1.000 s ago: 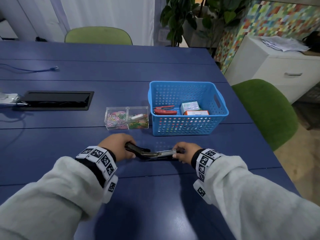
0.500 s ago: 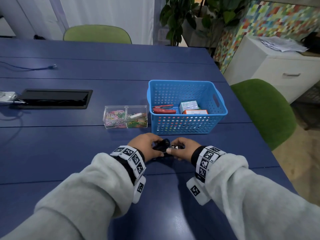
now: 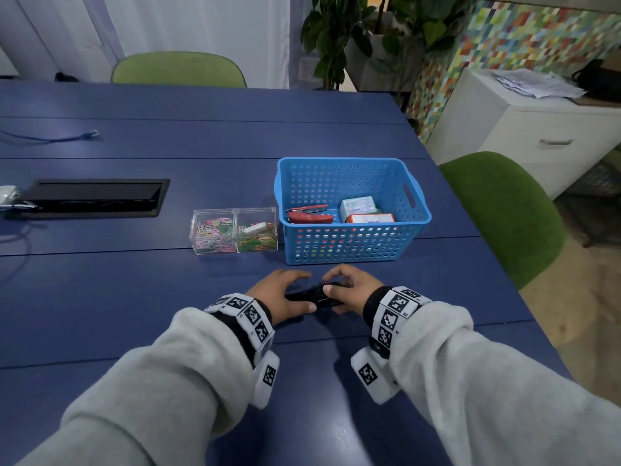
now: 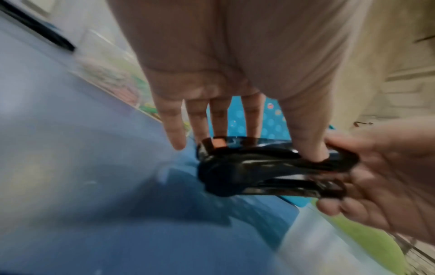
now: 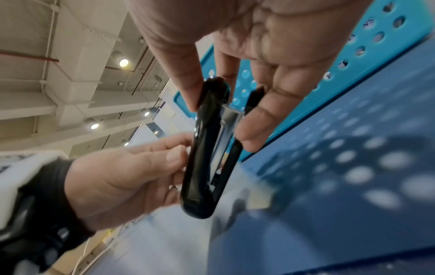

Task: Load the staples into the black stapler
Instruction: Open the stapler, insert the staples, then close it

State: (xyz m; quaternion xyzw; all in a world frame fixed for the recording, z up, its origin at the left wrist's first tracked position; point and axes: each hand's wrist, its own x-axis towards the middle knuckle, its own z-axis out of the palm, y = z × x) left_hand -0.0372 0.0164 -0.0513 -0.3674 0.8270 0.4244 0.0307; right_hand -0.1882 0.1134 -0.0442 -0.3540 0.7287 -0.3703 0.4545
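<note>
The black stapler (image 3: 314, 295) is just above the blue table (image 3: 134, 297), in front of the basket, held by both hands. My left hand (image 3: 295, 292) pinches its rear end, thumb on top and fingers behind it. My right hand (image 3: 339, 287) pinches its front end between thumb and fingers. In the right wrist view the stapler (image 5: 204, 148) is folded almost together, with the shiny metal magazine (image 5: 226, 130) showing between cover and base. The left wrist view shows the stapler (image 4: 270, 167) blurred. Two staple boxes (image 3: 364, 211) lie in the blue basket (image 3: 353, 247).
A red stapler (image 3: 309, 216) also lies in the basket. A clear two-part box of coloured paper clips (image 3: 233, 235) stands left of the basket. A black cable hatch (image 3: 94, 198) is set into the table at far left. Green chairs (image 3: 504, 213) stand at the right and far side.
A second ago the stapler lay swung open flat between hands held apart. The cover has since been folded down over the base, and both hands have come close together.
</note>
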